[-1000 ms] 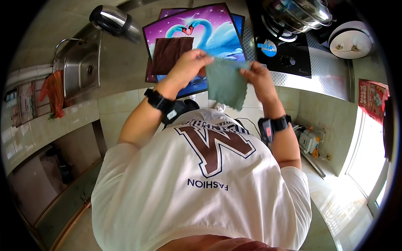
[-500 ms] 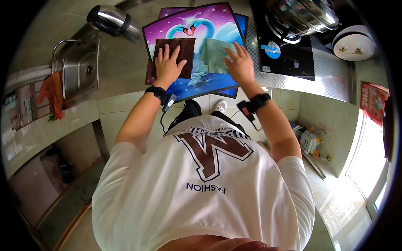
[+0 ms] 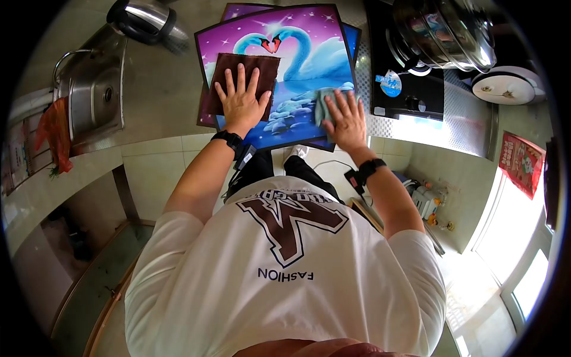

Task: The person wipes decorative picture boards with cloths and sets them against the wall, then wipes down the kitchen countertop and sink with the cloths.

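Note:
My left hand [image 3: 242, 107] lies flat with spread fingers on a dark brown cloth [image 3: 229, 65], which rests on the left part of a mat with a swan picture [image 3: 309, 53]. At the mat's lower right, my right hand [image 3: 347, 122] presses down on a bunched green cloth [image 3: 322, 107], its fingers stretched out and slightly apart. Part of the green cloth is hidden beneath that hand. Other mats [image 3: 355, 37] show from under the swan mat at its edges.
A metal sink [image 3: 83, 98] and a kettle [image 3: 143, 21] are on the left. To the right are a black stove [image 3: 410, 92], a steel pot [image 3: 440, 35] and a white flowered lid or dish [image 3: 504, 88]. A red bag [image 3: 53, 134] hangs below the sink.
The green cloth, first held up between both hands, was laid on the mat and now sits bunched lower and farther right under my right hand. My left hand moved onto the brown cloth.

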